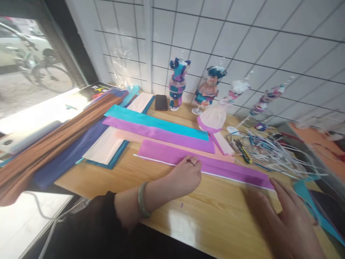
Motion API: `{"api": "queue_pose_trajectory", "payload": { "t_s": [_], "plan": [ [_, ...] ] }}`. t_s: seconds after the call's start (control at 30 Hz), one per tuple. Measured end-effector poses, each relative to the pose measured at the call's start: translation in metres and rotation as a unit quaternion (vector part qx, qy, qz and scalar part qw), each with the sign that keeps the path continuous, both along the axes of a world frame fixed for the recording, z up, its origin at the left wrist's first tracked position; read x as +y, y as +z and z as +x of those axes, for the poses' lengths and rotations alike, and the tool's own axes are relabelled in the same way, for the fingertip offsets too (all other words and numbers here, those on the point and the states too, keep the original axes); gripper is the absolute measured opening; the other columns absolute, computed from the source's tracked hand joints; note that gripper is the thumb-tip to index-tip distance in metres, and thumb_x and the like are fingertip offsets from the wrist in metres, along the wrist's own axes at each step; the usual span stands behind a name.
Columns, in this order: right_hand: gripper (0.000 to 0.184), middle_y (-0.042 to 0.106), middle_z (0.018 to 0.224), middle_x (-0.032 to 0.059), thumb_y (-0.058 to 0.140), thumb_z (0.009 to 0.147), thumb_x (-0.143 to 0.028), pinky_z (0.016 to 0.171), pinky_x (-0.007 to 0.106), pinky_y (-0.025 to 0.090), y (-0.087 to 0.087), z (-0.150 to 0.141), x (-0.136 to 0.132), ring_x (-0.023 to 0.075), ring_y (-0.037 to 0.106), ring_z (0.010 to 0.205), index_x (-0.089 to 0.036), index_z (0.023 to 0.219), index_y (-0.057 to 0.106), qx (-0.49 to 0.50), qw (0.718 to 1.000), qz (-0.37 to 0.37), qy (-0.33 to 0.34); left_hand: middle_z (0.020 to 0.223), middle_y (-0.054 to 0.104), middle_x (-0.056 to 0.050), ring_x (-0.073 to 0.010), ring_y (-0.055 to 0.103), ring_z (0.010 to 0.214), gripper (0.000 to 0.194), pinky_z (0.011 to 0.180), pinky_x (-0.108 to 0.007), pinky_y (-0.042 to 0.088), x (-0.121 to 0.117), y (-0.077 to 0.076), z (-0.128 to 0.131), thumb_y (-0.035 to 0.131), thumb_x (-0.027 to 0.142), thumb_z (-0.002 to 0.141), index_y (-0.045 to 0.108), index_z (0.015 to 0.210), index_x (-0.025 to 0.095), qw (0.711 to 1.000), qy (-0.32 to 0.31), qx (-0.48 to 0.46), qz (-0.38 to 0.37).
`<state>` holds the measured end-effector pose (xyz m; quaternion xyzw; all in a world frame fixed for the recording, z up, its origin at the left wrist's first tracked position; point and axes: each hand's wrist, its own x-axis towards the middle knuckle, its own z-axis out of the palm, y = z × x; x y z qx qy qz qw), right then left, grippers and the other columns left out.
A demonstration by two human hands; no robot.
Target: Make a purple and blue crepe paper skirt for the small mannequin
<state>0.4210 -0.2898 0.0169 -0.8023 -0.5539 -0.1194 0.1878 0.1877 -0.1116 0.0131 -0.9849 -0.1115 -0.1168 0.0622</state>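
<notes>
A long purple crepe-paper strip [231, 169] lies across the wooden table, with a thin white strip [156, 159] along its near edge. My left hand [187, 174] is closed on the middle of this near edge, its fingers curled and the fingertips partly hidden. It wears a ring, and a bangle circles the wrist. Over the strip's right end my right hand [289, 212] is open, fingers stretched out and slightly blurred, the index finger at the corner. Behind lie a turquoise strip [159, 122], another purple strip [161, 136] and a peach strip [132, 136], overlapping.
Several decorated paper figures on stands, one a pale dress form [212, 118], line the wall. A phone [161, 102] lies near them. At right are a yellow-and-black cutter [244, 153] and tangled white strips [277, 151]. Brown crepe paper [67, 126] and blue sheets [64, 158] spread at left.
</notes>
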Motion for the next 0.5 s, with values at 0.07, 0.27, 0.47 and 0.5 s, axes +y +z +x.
{"api": "queue_pose_trajectory", "payload": {
  "t_s": [0.07, 0.27, 0.47, 0.5],
  "plan": [
    [0.057, 0.041, 0.140, 0.0162, 0.042, 0.088, -0.043, 0.096, 0.054, 0.040, 0.002, -0.021, 0.016, 0.0354, 0.041, 0.125, -0.015, 0.138, 0.038, 0.007, 0.999, -0.007, 0.046, 0.099, 0.057, -0.014, -0.0261, 0.050, 0.102, 0.016, 0.084, -0.039, 0.042, 0.002, 0.004, -0.006, 0.048, 0.015, 0.084, 0.063, 0.088, 0.011, 0.999, 0.010, -0.003, -0.034],
    [0.059, 0.030, 0.147, 0.0164, 0.042, 0.091, -0.035, 0.100, 0.050, 0.040, -0.006, -0.066, 0.069, 0.0327, 0.032, 0.132, -0.016, 0.144, 0.025, -0.049, 0.970, -0.018, 0.236, 0.106, 0.058, -0.011, -0.0227, 0.053, 0.101, 0.025, 0.081, -0.034, 0.043, 0.027, 0.012, -0.035, 0.042, 0.025, 0.090, 0.059, 0.105, 0.017, 0.991, 0.005, -0.003, -0.131],
    [0.048, 0.047, 0.134, 0.0177, 0.045, 0.091, -0.030, 0.096, 0.048, 0.043, -0.005, -0.118, 0.109, 0.0311, 0.040, 0.125, -0.010, 0.134, 0.040, -0.066, 0.926, -0.030, 0.370, 0.096, 0.064, -0.011, -0.0214, 0.057, 0.095, 0.028, 0.084, -0.034, 0.041, 0.092, 0.025, -0.098, 0.041, 0.028, 0.090, 0.064, 0.096, 0.013, 0.973, 0.145, -0.002, -0.180],
    [0.044, 0.051, 0.128, 0.0180, 0.045, 0.091, -0.029, 0.094, 0.046, 0.044, -0.004, -0.131, 0.116, 0.0303, 0.044, 0.119, -0.009, 0.130, 0.045, -0.063, 0.919, -0.026, 0.388, 0.096, 0.065, -0.010, -0.0214, 0.057, 0.094, 0.029, 0.083, -0.035, 0.041, 0.101, 0.027, -0.109, 0.039, 0.027, 0.091, 0.064, 0.096, 0.014, 0.965, 0.184, -0.025, -0.183]
  ]
}}
